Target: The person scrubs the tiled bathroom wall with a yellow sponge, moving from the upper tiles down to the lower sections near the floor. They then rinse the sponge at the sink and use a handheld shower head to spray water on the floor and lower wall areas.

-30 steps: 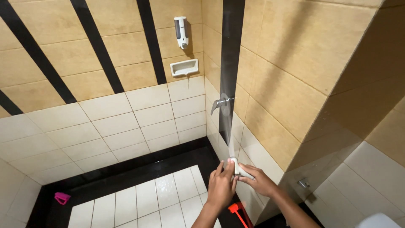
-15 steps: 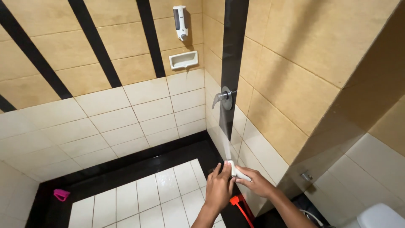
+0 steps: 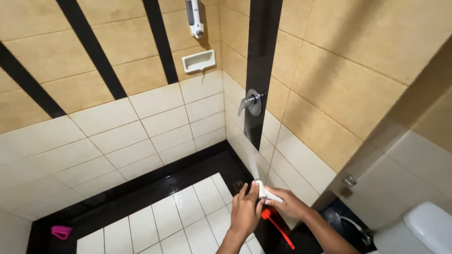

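My right hand grips a white spray nozzle low in the shower corner. A thin jet of water shoots up from it toward the metal tap handle on the black wall strip. Cupped against the nozzle's front, my left hand touches it with its fingers spread. A red-handled brush lies on the floor just below both hands.
A white soap dish and a soap dispenser hang on the back wall. A pink object lies on the floor at the far left. A white toilet and a hose fitting are at the right.
The view has tilted down and drifted slightly left, so the tap sits lower in frame. Both hands stay together on the nozzle in the corner.
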